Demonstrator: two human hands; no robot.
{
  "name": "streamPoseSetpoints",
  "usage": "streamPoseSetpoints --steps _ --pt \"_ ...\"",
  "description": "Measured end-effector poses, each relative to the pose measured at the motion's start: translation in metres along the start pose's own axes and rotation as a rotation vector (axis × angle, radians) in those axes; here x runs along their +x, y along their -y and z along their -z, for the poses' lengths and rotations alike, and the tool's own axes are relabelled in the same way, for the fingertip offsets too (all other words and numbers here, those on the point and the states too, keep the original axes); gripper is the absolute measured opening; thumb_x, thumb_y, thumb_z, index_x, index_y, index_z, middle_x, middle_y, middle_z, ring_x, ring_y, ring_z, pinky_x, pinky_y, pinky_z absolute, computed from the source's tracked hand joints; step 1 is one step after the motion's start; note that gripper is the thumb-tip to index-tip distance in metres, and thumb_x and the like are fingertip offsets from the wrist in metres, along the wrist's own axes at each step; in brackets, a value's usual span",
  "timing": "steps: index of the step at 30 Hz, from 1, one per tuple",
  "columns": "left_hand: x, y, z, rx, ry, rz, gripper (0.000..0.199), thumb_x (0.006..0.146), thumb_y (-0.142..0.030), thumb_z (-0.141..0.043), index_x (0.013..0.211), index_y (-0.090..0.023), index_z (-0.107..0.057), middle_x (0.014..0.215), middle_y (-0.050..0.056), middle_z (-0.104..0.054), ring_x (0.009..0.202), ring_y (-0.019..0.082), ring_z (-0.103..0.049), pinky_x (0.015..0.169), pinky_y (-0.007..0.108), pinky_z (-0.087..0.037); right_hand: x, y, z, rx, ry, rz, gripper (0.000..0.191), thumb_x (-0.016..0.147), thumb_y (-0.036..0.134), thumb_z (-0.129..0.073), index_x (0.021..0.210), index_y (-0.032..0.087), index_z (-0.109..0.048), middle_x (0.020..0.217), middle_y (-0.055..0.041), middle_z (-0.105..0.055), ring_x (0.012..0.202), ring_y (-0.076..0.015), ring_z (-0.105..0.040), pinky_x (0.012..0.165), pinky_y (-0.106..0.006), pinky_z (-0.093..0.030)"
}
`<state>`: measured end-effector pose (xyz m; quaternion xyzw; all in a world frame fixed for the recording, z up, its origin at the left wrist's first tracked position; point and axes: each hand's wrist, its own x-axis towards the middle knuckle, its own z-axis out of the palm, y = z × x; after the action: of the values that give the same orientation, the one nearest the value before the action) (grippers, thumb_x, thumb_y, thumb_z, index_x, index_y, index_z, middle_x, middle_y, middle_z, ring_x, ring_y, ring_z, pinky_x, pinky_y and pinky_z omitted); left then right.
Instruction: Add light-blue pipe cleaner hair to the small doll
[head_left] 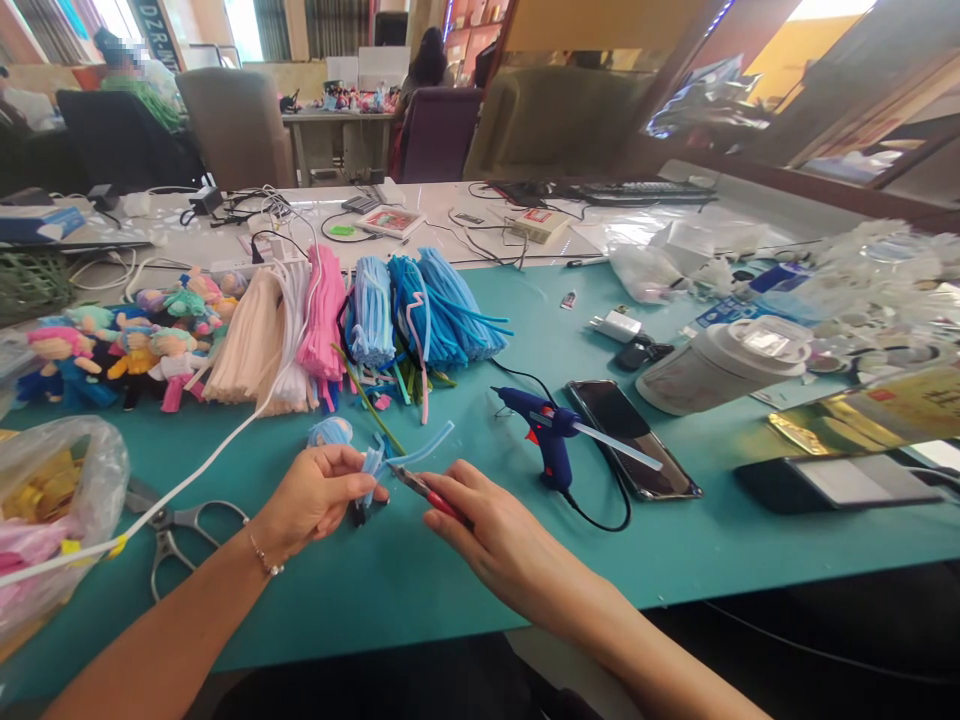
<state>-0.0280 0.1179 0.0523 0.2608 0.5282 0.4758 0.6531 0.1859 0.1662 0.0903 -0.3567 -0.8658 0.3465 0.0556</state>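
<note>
My left hand (319, 492) is closed on a small light-blue pipe-cleaner doll (372, 461). Its round blue head (330, 431) shows above my fingers, and part of the body is hidden by them. In my right hand (491, 515) is a pair of red-handled wire cutters (443, 502). Their jaws meet the doll at the base of a loose blue pipe-cleaner end (431, 442) that sticks out to the right; whether they are fully closed is too small to tell. A green stem (379, 420) lies just behind.
Bundles of blue pipe cleaners (457, 310) and pink ones (322, 315) stand behind my hands. Finished dolls (135, 345) sit at left, above scissors (169, 525). To the right lie a glue gun (551, 430), a phone (634, 440) and a cup (712, 365). A white cable (217, 455) crosses the left side.
</note>
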Motion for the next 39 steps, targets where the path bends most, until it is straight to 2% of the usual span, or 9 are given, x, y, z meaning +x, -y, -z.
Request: streamPoseSetpoints --steps 8,16,20,25,28,30,32,35,39 --pt "0.0 0.0 0.0 0.007 0.014 0.0 0.037 0.053 -0.035 -0.089 0.068 -0.015 -0.061 0.062 0.006 -0.075 0.023 -0.001 -0.03 0.027 0.018 -0.013 -0.001 -0.005 -0.003 -0.065 -0.049 0.055 0.022 0.101 0.028 -0.049 0.111 0.019 -0.066 0.09 -0.005 -0.057 0.071 -0.0173 -0.06 0.066 -0.029 -0.05" --pt "0.0 0.001 0.0 0.003 0.043 0.024 0.04 0.051 -0.035 -0.091 0.07 -0.013 -0.063 0.066 0.01 -0.077 0.022 -0.001 -0.031 0.027 0.018 -0.013 -0.002 -0.013 -0.015 -0.171 -0.137 0.13 0.027 0.104 0.031 -0.043 0.113 0.019 -0.065 0.09 -0.0064 -0.059 0.067 -0.0166 -0.06 0.062 -0.029 -0.051" --pt "0.001 0.001 0.001 0.038 0.067 0.006 0.037 0.053 -0.037 -0.09 0.069 -0.012 -0.067 0.067 0.009 -0.077 0.023 0.0 -0.033 0.027 0.018 -0.015 -0.001 -0.012 -0.014 -0.039 -0.111 0.157 0.029 0.104 0.033 -0.042 0.11 0.018 -0.067 0.088 -0.0067 -0.059 0.069 -0.0171 -0.059 0.066 -0.029 -0.051" --pt "0.001 0.001 0.003 0.054 0.064 -0.026 0.032 0.056 -0.035 -0.088 0.064 -0.013 -0.067 0.063 0.007 -0.075 0.023 0.0 -0.033 0.027 0.018 -0.015 0.001 -0.009 -0.006 0.226 0.019 0.067 0.038 0.102 0.044 -0.044 0.085 0.017 -0.065 0.074 -0.0004 -0.052 0.063 -0.0136 -0.049 0.06 -0.026 -0.045" --pt "0.001 0.002 0.004 0.054 0.056 -0.032 0.031 0.055 -0.033 -0.088 0.062 -0.014 -0.064 0.061 0.006 -0.074 0.023 0.0 -0.033 0.027 0.018 -0.013 0.001 -0.012 -0.001 0.439 0.131 -0.041 0.047 0.1 0.056 -0.041 0.093 0.016 -0.064 0.064 0.0036 -0.046 0.056 -0.0119 -0.043 0.051 -0.024 -0.039" --pt "0.002 0.001 0.004 0.035 0.027 -0.025 0.031 0.053 -0.031 -0.088 0.062 -0.014 -0.062 0.06 0.006 -0.074 0.023 0.0 -0.031 0.027 0.017 -0.013 0.003 -0.016 0.003 0.477 0.15 -0.088 0.048 0.099 0.057 -0.04 0.096 0.015 -0.063 0.062 0.0043 -0.045 0.055 -0.012 -0.042 0.05 -0.023 -0.038" --pt "0.002 -0.001 0.004 -0.012 -0.031 -0.031 0.032 0.051 -0.028 -0.088 0.062 -0.015 -0.06 0.06 0.005 -0.074 0.023 -0.001 -0.03 0.027 0.017 -0.014 0.008 -0.021 0.009 0.358 0.109 -0.101 0.043 0.099 0.053 -0.041 0.086 0.017 -0.062 0.066 0.0028 -0.047 0.058 -0.0126 -0.046 0.053 -0.024 -0.041" --pt "0.003 -0.006 0.004 -0.103 -0.132 -0.102 0.033 0.049 -0.026 -0.088 0.06 -0.015 -0.059 0.059 0.004 -0.074 0.023 -0.002 -0.028 0.027 0.016 -0.015 0.018 -0.026 0.019 0.004 0.069 -0.125 0.037 0.1 0.042 -0.043 0.078 0.019 -0.062 0.075 -0.0008 -0.055 0.064 -0.0147 -0.054 0.061 -0.027 -0.044" --pt "0.006 -0.011 0.005 -0.189 -0.29 -0.259 0.029 0.052 -0.024 -0.085 0.06 -0.015 -0.06 0.058 0.005 -0.074 0.024 -0.002 -0.028 0.028 0.015 -0.017 0.028 -0.029 0.026 -0.307 0.074 -0.186 0.028 0.099 0.031 -0.045 0.105 0.019 -0.07 0.087 -0.0056 -0.059 0.075 -0.0204 -0.063 0.071 -0.031 -0.047"
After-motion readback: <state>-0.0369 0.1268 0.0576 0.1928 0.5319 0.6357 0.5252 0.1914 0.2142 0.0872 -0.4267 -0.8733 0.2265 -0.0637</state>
